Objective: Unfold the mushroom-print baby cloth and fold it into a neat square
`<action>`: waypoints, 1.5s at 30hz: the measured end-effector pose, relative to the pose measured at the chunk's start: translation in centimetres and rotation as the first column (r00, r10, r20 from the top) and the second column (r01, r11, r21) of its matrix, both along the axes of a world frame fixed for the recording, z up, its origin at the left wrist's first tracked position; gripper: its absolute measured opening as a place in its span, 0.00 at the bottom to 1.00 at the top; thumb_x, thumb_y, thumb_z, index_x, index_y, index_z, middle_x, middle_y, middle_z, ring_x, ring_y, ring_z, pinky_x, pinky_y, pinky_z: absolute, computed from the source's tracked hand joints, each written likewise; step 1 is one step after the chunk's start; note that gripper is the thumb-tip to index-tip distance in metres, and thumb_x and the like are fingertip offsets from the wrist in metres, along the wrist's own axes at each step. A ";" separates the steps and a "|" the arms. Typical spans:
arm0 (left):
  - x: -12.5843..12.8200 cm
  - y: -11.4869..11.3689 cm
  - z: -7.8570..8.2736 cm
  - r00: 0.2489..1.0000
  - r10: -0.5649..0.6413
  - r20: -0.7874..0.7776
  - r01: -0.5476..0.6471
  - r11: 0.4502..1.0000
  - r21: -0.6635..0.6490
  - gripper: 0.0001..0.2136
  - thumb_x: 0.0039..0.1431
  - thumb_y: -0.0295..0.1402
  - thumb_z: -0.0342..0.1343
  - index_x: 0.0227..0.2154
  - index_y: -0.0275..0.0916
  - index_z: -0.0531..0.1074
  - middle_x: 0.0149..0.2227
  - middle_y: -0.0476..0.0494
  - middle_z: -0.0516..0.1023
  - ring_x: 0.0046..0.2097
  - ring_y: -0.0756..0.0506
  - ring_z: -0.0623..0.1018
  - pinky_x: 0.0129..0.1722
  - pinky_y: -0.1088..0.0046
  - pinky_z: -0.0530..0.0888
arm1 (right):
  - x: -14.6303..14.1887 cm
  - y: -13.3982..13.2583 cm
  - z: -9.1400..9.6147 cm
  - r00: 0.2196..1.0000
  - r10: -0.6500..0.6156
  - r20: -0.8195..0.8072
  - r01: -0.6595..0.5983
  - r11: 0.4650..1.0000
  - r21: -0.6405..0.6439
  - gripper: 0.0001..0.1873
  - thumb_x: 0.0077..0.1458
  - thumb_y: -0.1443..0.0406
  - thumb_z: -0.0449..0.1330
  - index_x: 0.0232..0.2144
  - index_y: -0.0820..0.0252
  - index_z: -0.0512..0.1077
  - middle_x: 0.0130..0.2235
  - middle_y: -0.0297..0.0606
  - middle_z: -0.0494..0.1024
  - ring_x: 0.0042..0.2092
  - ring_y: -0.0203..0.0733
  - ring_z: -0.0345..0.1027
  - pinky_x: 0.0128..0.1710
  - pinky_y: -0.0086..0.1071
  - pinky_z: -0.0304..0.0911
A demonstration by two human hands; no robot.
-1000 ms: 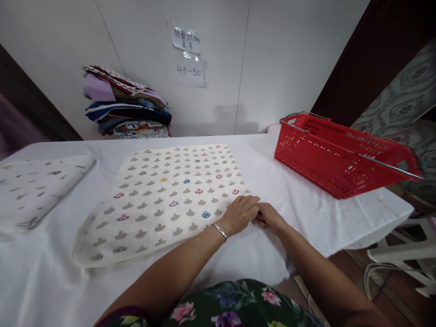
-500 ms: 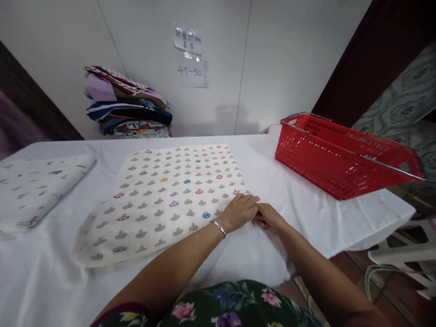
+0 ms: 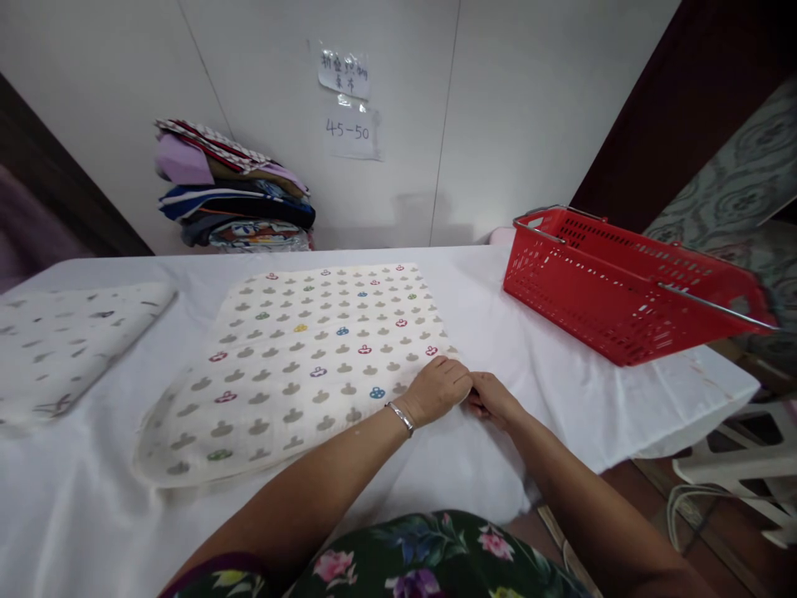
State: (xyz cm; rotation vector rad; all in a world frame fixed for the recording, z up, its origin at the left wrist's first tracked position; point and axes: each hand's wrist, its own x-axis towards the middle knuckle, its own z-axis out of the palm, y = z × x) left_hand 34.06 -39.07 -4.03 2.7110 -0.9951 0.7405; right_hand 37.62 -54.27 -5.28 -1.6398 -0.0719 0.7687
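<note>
A cream cloth (image 3: 324, 336) printed with grey and coloured mushrooms lies flat on the white-covered table. Its near right corner is under my hands. My left hand (image 3: 437, 387), with a silver bracelet at the wrist, is closed on the cloth's edge, knuckles up. Touching it on the right, my right hand (image 3: 494, 397) is pinched at the same corner with its fingers curled under. The cloth between my fingertips is mostly hidden by the hands.
Another patterned white cloth (image 3: 68, 340) lies folded at the left. A red plastic basket (image 3: 598, 303) with metal handles stands at the right. Behind the table is a stack of folded fabrics (image 3: 237, 195) against the wall. A white plastic stool (image 3: 740, 461) stands at lower right.
My left hand's fingers have drawn in slightly at the cloth's corner. Otherwise the cloth, the basket and my right hand look nearly the same.
</note>
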 end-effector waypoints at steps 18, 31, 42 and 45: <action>-0.5 -1.6 1.2 0.919 0.108 -0.379 -0.184 0.968 -0.171 0.16 0.53 0.24 0.49 0.46 0.36 0.62 0.38 0.44 0.75 0.41 0.44 0.73 0.43 0.66 0.66 | -3.7 -2.3 -1.1 0.523 0.047 0.851 0.118 0.985 -0.128 0.18 0.51 0.66 0.53 0.47 0.55 0.66 0.43 0.42 0.66 0.36 0.39 0.64 0.24 0.29 0.62; -1.5 -2.1 1.3 0.844 0.085 -0.530 -0.240 0.943 -0.231 0.15 0.55 0.26 0.49 0.47 0.40 0.60 0.38 0.48 0.74 0.41 0.46 0.73 0.41 0.69 0.67 | -3.0 -2.5 -1.3 0.530 0.106 0.841 0.194 0.951 -0.242 0.10 0.52 0.67 0.52 0.37 0.56 0.70 0.32 0.35 0.71 0.31 0.38 0.64 0.28 0.30 0.61; -5.8 0.8 -1.5 0.883 0.258 -0.391 -0.315 0.945 -0.086 0.09 0.55 0.23 0.49 0.39 0.37 0.65 0.39 0.44 0.70 0.43 0.44 0.68 0.42 0.65 0.66 | -3.5 -2.5 -1.6 0.362 0.384 0.849 0.287 0.821 -0.493 0.13 0.51 0.70 0.50 0.38 0.56 0.69 0.42 0.40 0.69 0.43 0.43 0.65 0.36 0.34 0.65; -6.0 1.4 -1.4 0.879 0.256 -0.403 -0.324 0.939 -0.111 0.05 0.57 0.26 0.49 0.36 0.38 0.66 0.38 0.45 0.71 0.42 0.44 0.68 0.42 0.66 0.65 | -3.1 -2.3 -1.5 0.264 0.470 0.842 0.237 0.815 -0.529 0.13 0.54 0.70 0.50 0.40 0.57 0.69 0.42 0.41 0.70 0.44 0.44 0.64 0.39 0.35 0.65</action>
